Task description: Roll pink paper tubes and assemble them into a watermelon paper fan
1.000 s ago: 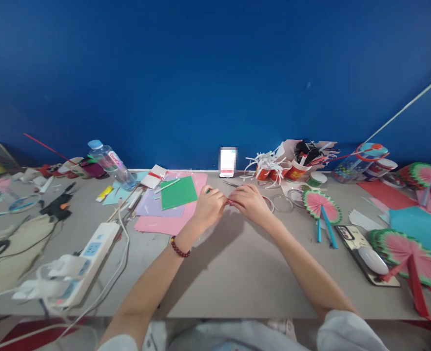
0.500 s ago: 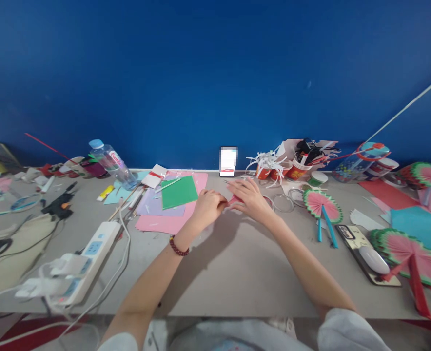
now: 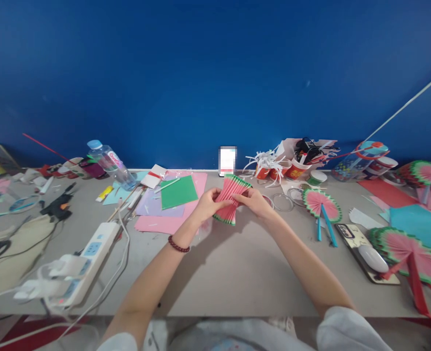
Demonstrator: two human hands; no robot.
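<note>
Between my hands is a pleated paper fan [image 3: 227, 214], pink with green ends and pinched narrow at its middle. My left hand [image 3: 208, 204] grips its left side, thumb lying across the pleats. From the right, my right hand [image 3: 255, 201] holds it with the thumb on the front and the other fingers mostly hidden behind. The fan is held above the grey table [image 3: 252, 273], its top edge just below the phone [image 3: 227, 161] leaning on the blue wall. Left of my hands lie a green sheet [image 3: 179, 192] and pink paper [image 3: 153, 224].
Finished watermelon fans [image 3: 321, 204] and a phone with a white mouse [image 3: 372, 258] lie at right. Paper cups [image 3: 298, 169] stand along the wall. On the left are a power strip [image 3: 91, 258], a glue gun [image 3: 58, 204] and a plastic bottle [image 3: 113, 163].
The pleated paper, mostly covered by my hands before, is now turned up and spread at both ends. My right hand has lowered from over it to its right side.
</note>
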